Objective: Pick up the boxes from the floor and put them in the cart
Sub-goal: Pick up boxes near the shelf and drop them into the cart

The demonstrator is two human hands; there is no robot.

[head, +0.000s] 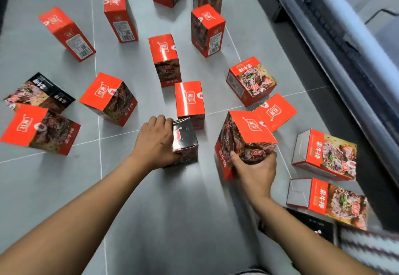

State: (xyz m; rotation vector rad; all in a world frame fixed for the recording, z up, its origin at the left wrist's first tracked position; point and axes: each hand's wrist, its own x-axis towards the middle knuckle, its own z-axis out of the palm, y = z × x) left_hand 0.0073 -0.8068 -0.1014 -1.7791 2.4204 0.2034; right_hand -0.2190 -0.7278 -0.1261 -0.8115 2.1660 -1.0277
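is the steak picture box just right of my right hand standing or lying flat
Lying flat. The box rests on the floor on a broad side, its big steak-picture face turned up.

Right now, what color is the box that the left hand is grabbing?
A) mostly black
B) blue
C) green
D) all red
A: the left hand grips a mostly black box with only a small red mark on it, while the right hand holds a red box.
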